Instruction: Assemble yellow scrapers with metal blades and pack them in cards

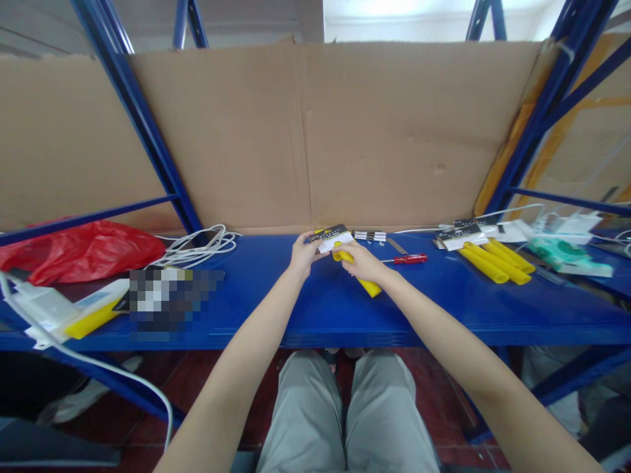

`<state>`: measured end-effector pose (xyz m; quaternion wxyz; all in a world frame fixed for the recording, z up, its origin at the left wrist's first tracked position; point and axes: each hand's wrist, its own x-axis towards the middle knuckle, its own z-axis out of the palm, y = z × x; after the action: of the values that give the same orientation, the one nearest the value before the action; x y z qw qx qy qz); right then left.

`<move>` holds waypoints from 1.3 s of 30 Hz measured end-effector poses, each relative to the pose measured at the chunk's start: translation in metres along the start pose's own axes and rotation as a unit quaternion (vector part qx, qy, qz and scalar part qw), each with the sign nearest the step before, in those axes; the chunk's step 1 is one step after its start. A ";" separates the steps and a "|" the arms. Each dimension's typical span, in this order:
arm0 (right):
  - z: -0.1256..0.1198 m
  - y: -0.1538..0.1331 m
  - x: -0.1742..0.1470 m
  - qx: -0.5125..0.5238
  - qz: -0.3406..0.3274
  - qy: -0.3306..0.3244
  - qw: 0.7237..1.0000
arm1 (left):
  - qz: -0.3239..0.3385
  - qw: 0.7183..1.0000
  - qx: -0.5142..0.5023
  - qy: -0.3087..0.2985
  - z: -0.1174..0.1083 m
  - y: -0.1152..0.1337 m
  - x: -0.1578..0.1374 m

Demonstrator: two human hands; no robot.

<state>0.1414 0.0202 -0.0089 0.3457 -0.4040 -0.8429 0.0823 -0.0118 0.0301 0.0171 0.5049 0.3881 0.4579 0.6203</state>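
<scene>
My left hand is closed on the black-and-white card sleeve that covers the head of a yellow-handled tool. Around the tool's yellow handle my right hand is wrapped, and the handle's lower end sticks out below it toward me. The tool is held just above the blue table; the sleeve hides what kind of head it has. A red-handled screwdriver lies right of my right hand. Behind that hand are a flat metal strip, small metal pieces and a black-and-white stack.
Several similar yellow-handled tools lie at the right, beside a green-and-white package. On the left are a red plastic bag, coiled white cable and a white power strip. A cardboard wall backs the blue table.
</scene>
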 end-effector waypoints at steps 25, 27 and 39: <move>-0.170 0.141 -0.035 -0.367 0.386 -0.064 0.844 | -0.018 0.998 0.028 -0.061 0.001 0.000 -0.009; -0.172 0.153 -0.046 -0.358 0.398 -0.095 0.839 | -0.023 0.997 0.040 -0.064 0.000 0.001 -0.010; -0.152 0.170 -0.048 -0.388 0.427 -0.146 0.804 | -0.022 0.995 0.070 -0.061 -0.002 0.000 -0.009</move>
<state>0.3668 0.0754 0.0085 -0.0371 -0.8068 -0.5872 -0.0542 -0.0116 0.0211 0.0161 0.5170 0.4496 0.4770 0.5505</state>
